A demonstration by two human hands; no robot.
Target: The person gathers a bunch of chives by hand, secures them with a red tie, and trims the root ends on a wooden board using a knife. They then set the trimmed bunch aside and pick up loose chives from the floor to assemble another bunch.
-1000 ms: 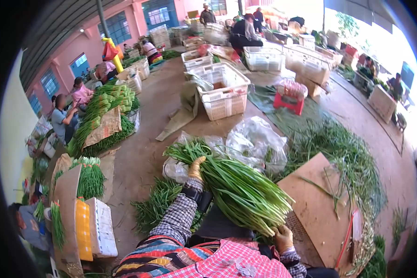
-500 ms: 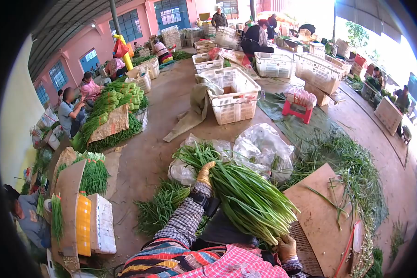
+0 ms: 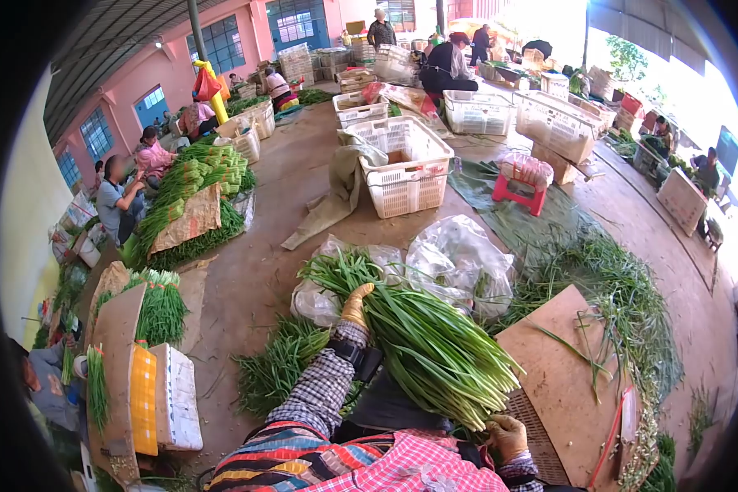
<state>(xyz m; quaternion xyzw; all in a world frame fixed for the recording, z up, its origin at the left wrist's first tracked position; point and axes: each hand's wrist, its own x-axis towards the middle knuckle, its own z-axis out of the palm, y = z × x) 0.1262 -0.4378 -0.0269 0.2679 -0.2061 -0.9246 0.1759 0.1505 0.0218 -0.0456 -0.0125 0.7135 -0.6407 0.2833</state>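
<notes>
A big bunch of garlic chives (image 3: 435,348), long green leaves with pale stem ends, lies slantwise across my lap. My left hand (image 3: 357,305), in a yellowish glove, is wrapped over the leafy side of the bunch, its fingertips partly hidden among the leaves. Close by the pale stem ends is my right hand (image 3: 508,436), also gloved, with its fingers curled together; whether it pinches a stem is not visible. Under my left forearm, more loose greens (image 3: 283,365) lie on the floor.
A brown board (image 3: 549,361) with stray leaves lies at right, beside heaped trimmings (image 3: 623,303). Clear plastic bags (image 3: 459,262) sit ahead, then a white crate (image 3: 410,184) and a red stool (image 3: 518,195). Bundled greens (image 3: 160,312) stand at left. Several people work farther off.
The whole view has shifted slightly, with the scene sitting a little more to the left. Both hands and the bunch keep nearly the same places relative to each other.
</notes>
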